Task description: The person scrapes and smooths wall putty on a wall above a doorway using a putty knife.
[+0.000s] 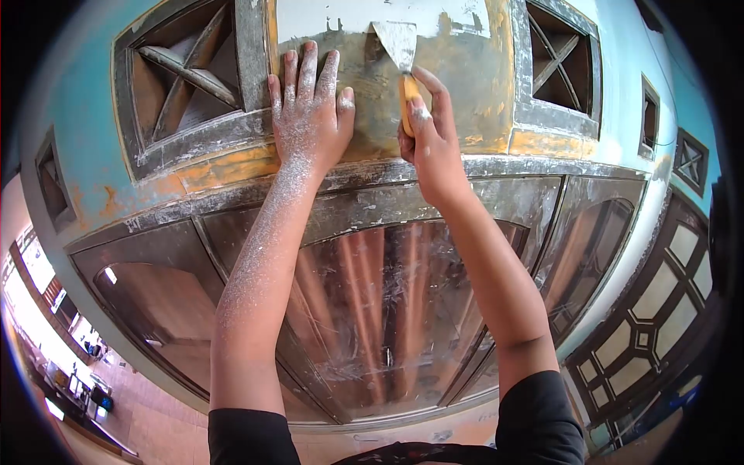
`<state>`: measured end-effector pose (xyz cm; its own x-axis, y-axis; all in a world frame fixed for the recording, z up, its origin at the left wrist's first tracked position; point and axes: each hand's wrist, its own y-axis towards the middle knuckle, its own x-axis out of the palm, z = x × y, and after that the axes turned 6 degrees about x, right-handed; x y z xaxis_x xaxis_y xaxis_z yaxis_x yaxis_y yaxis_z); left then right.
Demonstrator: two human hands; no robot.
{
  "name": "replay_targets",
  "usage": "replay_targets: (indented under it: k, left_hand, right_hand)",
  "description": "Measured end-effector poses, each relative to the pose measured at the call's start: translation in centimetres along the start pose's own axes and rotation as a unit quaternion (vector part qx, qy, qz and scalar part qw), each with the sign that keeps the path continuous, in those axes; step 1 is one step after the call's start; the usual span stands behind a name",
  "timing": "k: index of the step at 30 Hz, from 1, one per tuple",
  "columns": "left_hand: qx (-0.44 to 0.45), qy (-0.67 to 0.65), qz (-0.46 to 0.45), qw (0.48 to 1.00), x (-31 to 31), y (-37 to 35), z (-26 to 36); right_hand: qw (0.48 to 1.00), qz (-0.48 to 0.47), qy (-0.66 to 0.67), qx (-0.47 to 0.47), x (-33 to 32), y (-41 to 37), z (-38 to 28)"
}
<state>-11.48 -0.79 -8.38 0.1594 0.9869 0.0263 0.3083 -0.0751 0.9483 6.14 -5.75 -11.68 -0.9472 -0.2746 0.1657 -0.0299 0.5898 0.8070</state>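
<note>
My right hand (430, 136) grips the yellow handle of a scraper (397, 45), whose flat metal blade points up against the wall panel (465, 85). White paint remains along the panel's top edge, with grey-brown surface below it. My left hand (308, 116) lies flat on the same panel, left of the scraper, its fingers spread and pointing up. White dust and flakes cover that hand and forearm. Nothing is held in it.
Wooden vents with crossed bars flank the panel, one at left (186, 77) and one at right (559, 62). Below is a framed glass window (387, 310) with curtains behind. A panelled door (643, 325) stands at right. Tiled floor (143, 403) shows at lower left.
</note>
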Motion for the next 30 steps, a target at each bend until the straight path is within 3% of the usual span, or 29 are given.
replay_targets:
  k: [2,5,10,12,13,14,16,18,20,21,22,24,25,26,28,30]
  left_hand:
    - [0.003,-0.015,0.009,1.000,-0.3,-0.2,-0.2]
    - [0.097,-0.068,-0.034,0.992,-1.4,-0.6,-0.1]
    - [0.129,-0.089,-0.071,0.985,-1.3,-2.2,0.9]
    - [0.098,-0.141,-0.050,0.984,-1.3,-2.5,1.7]
    - [0.095,-0.135,-0.091,0.982,-1.6,-2.8,2.3]
    - [0.044,-0.251,-0.108,0.961,-1.8,-3.1,3.2]
    - [-0.045,-0.376,-0.050,0.924,-2.2,-3.9,4.6]
    - [-0.059,-0.360,-0.055,0.929,-3.1,-4.0,4.8]
    - [-0.212,-0.499,-0.045,0.839,-4.1,-3.8,5.7]
    - [-0.267,-0.569,0.003,0.778,-5.1,-3.1,6.5]
    - [-0.268,-0.566,0.004,0.780,-5.5,-2.9,6.2]
    - [-0.227,-0.349,-0.043,0.908,-6.1,-2.7,4.4]
    - [-0.262,-0.352,-0.078,0.895,-7.0,-2.0,3.8]
    - [-0.361,-0.420,-0.113,0.825,-8.2,-1.7,3.7]
    - [-0.301,-0.278,-0.082,0.908,-6.9,-3.1,0.7]
    - [-0.307,-0.255,-0.088,0.913,-7.1,-3.9,-0.3]
  right_hand:
    - [0.998,0.009,-0.025,0.057,-0.7,-1.1,0.7]
    - [0.997,-0.009,-0.035,0.072,-1.5,-1.4,2.6]
    - [0.991,-0.026,-0.036,0.126,-0.7,-2.8,1.8]
    - [0.992,-0.043,-0.016,0.120,-0.5,-2.9,2.6]
    - [0.992,-0.047,-0.040,0.105,-0.3,-2.7,3.1]
    - [0.993,-0.052,-0.062,0.089,-0.2,-2.5,3.6]
    - [0.993,-0.056,-0.090,0.047,0.2,-2.2,3.4]
    - [0.983,-0.105,-0.149,0.021,0.4,-2.2,3.0]
    - [0.980,-0.119,-0.163,-0.001,0.1,-2.1,2.1]
    - [0.956,-0.160,-0.246,-0.001,-0.2,-2.1,1.4]
    - [0.924,-0.200,-0.327,-0.004,-0.6,-2.0,0.7]
    - [0.912,-0.226,-0.341,-0.008,-1.8,-1.3,0.1]
    - [0.853,-0.193,-0.471,-0.112,-2.6,-0.4,0.0]
    - [0.767,-0.154,-0.586,-0.210,-3.6,0.5,-0.3]
    - [0.718,-0.088,-0.653,-0.224,-5.8,3.3,-2.6]
    - [0.696,0.042,-0.639,-0.325,-8.5,6.4,-2.3]
